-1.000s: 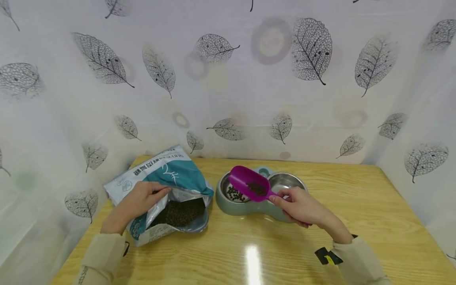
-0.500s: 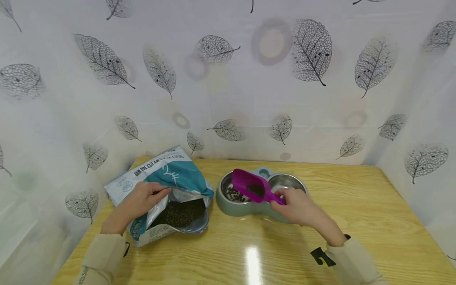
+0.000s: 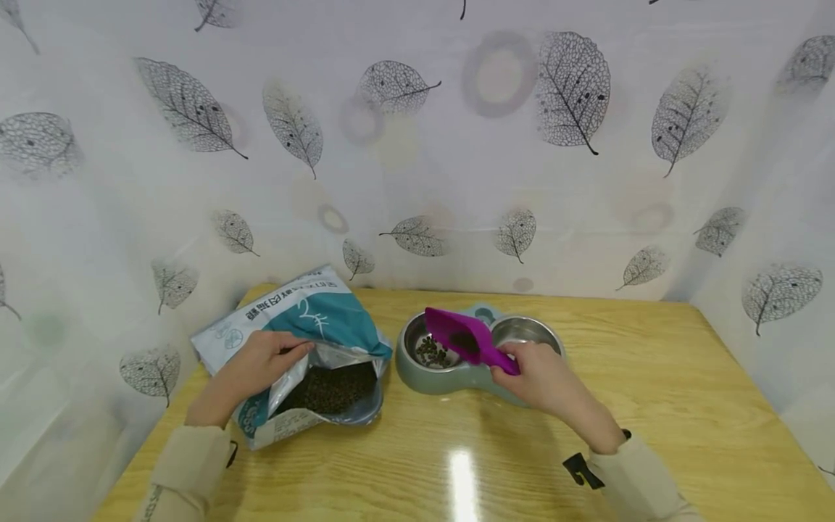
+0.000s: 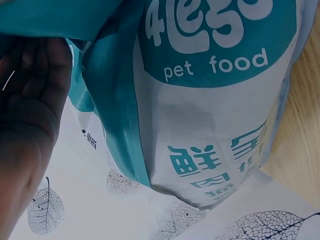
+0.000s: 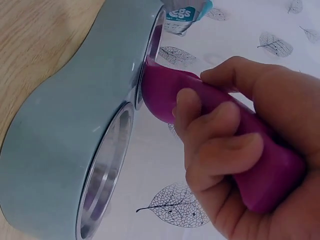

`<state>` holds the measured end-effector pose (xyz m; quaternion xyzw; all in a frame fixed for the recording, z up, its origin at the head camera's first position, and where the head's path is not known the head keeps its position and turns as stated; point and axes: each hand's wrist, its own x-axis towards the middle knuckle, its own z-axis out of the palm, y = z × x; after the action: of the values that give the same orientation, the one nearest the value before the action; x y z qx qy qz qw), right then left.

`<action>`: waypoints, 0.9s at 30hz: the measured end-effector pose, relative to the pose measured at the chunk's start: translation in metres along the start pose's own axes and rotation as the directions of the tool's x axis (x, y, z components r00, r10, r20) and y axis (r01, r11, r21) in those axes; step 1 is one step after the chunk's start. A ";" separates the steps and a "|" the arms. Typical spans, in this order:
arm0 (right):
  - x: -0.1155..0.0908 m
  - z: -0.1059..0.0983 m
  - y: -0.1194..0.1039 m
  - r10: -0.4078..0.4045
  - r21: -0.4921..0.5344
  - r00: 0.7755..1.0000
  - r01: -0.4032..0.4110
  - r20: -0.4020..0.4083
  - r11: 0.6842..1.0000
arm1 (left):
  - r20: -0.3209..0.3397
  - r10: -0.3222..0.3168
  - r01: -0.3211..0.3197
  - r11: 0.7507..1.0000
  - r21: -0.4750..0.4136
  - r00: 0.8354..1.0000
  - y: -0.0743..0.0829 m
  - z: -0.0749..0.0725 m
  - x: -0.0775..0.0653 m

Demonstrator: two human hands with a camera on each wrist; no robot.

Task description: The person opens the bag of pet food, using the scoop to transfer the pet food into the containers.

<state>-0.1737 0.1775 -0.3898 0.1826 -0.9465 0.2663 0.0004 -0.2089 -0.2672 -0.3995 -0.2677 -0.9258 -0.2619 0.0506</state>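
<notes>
With fingers curled over the upper lip of an open pet food bag point(image 3: 339, 315), my left hand point(image 3: 261, 366) holds its mouth wide. Brown kibble point(image 3: 335, 391) shows inside. In the left wrist view the fingers go under the teal film of the bag point(image 4: 200, 110). My right hand point(image 3: 544, 377) grips the handle of a purple scoop point(image 3: 466, 335), as the right wrist view of the hand point(image 5: 225, 155) confirms. Tilted to the left, the scoop hangs over a green double bowl point(image 3: 424, 383) and carries a little dark kibble. Some kibble pieces point(image 3: 430, 351) lie in the left steel bowl.
The right steel bowl point(image 3: 522, 330) is partly hidden behind the scoop and hand. All stands on a wooden table point(image 3: 652, 362), with leaf-patterned sheeting point(image 3: 443, 167) behind it and at both sides.
My right hand has turned and shifted slightly, tipping the scoop further towards the left bowl. Less kibble shows in the scoop now. The left hand and bag stay in place.
</notes>
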 end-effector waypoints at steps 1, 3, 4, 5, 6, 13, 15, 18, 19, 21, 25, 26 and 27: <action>0.000 0.001 0.000 -0.010 -0.021 1.000 0.010 -0.016 1.000 | -0.001 0.000 0.000 1.000 -0.003 1.000 0.000 0.000 0.000; -0.001 0.003 0.000 -0.030 -0.062 0.998 0.027 -0.048 0.998 | -0.004 0.000 0.000 1.000 -0.010 1.000 0.000 0.000 0.000; -0.001 0.005 0.000 -0.038 -0.082 0.997 0.033 -0.064 0.996 | -0.005 -0.002 0.002 1.000 -0.015 1.000 0.001 0.000 -0.001; -0.001 0.006 0.000 -0.044 -0.097 0.996 0.036 -0.077 0.995 | -0.006 -0.001 0.001 1.000 -0.018 1.000 0.001 0.000 0.000; -0.001 0.007 0.000 -0.051 -0.116 0.995 0.040 -0.091 0.992 | -0.006 -0.003 0.003 1.000 -0.018 1.000 0.001 0.000 -0.001; -0.001 0.014 -0.002 -0.111 -0.243 0.980 0.068 -0.168 0.968 | -0.005 -0.017 0.017 1.000 -0.016 1.000 0.000 0.000 0.000; -0.001 0.016 -0.001 -0.146 -0.293 0.970 0.085 -0.194 0.952 | -0.003 -0.023 0.023 1.000 -0.014 1.000 0.000 0.001 -0.001; -0.002 0.020 0.000 -0.197 -0.363 0.953 0.104 -0.230 0.926 | -0.001 -0.027 0.027 1.000 -0.012 1.000 0.000 0.001 -0.001; -0.002 0.021 0.001 -0.207 -0.378 0.949 0.106 -0.237 0.919 | -0.001 -0.027 0.027 1.000 -0.012 1.000 0.000 0.001 -0.001; -0.002 0.022 0.001 -0.219 -0.397 0.944 0.108 -0.245 0.912 | -0.001 -0.027 0.027 1.000 -0.015 1.000 0.000 0.001 -0.001; -0.001 0.021 0.001 -0.185 -0.332 0.955 0.102 -0.231 0.938 | -0.006 -0.023 0.023 1.000 -0.016 1.000 -0.001 0.001 -0.001; -0.001 0.020 0.000 -0.160 -0.285 0.963 0.095 -0.217 0.954 | -0.009 -0.021 0.021 1.000 -0.016 1.000 -0.001 0.001 -0.001; -0.001 0.019 0.000 -0.134 -0.224 0.971 0.088 -0.200 0.971 | -0.010 -0.020 0.020 1.000 -0.017 1.000 -0.001 0.001 -0.001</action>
<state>-0.1706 0.1681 -0.4064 0.2047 -0.9522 0.1809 0.1366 -0.2084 -0.2678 -0.4008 -0.2575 -0.9259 -0.2716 0.0507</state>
